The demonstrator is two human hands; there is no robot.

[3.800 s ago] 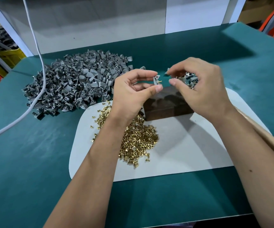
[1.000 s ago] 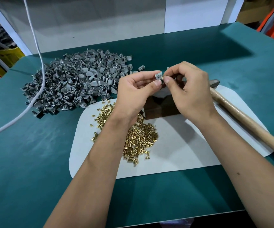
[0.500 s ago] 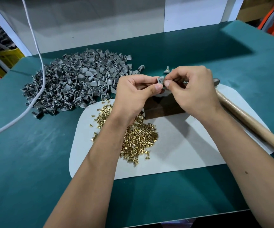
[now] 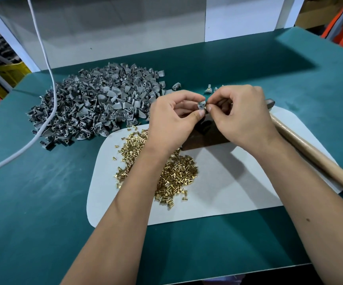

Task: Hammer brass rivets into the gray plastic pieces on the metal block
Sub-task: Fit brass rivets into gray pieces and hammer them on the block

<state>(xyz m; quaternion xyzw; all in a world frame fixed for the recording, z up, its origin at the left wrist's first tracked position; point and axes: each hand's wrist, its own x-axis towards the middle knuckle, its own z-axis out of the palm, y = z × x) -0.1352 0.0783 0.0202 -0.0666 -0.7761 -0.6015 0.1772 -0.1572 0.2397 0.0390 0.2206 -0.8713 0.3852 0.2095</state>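
My left hand (image 4: 174,118) pinches a small gray plastic piece (image 4: 201,104) between thumb and forefinger, above the dark metal block (image 4: 203,138). My right hand (image 4: 242,118) pinches a brass rivet (image 4: 206,107) against that piece. Both hands hide most of the block. A heap of brass rivets (image 4: 172,171) lies on the white mat (image 4: 238,192), partly under my left forearm. The big pile of gray plastic pieces (image 4: 96,103) lies at the back left. A hammer (image 4: 314,157) with a wooden handle lies on the mat's right side.
A few gray pieces (image 4: 208,89) lie behind my hands on the green table (image 4: 43,212). A white cable (image 4: 43,58) hangs over the left of the pile and runs off the table's left edge. A white wall panel stands at the back.
My hands have stayed together above the block, the right hand working the rivet at the gray piece. The hammer lies as before.
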